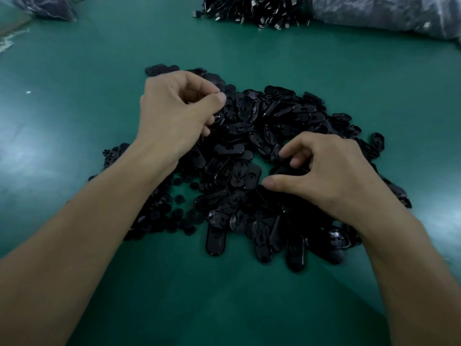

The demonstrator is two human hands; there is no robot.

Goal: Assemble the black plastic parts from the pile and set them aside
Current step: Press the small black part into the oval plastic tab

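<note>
1 black parts pile (237,146); left hand (172,111), right hand (331,176) curled atop.

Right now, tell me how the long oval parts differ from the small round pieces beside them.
The oval parts are long, with cut-outs; the round pieces are far smaller. The oval parts lie heaped; the round pieces lie scattered thinly on the table. Both are black.

Green counter (74,146), matte. Carries:
- pile of black oval plastic parts (249,146), centre
- small round black pieces (169,216), scattered along the pile's left edge
- heap of dark metal-tipped parts (252,11), far edge
- clear plastic bag (386,13), far right
- bag of dark contents (45,6), far left
- white speck (28,92), left
</note>
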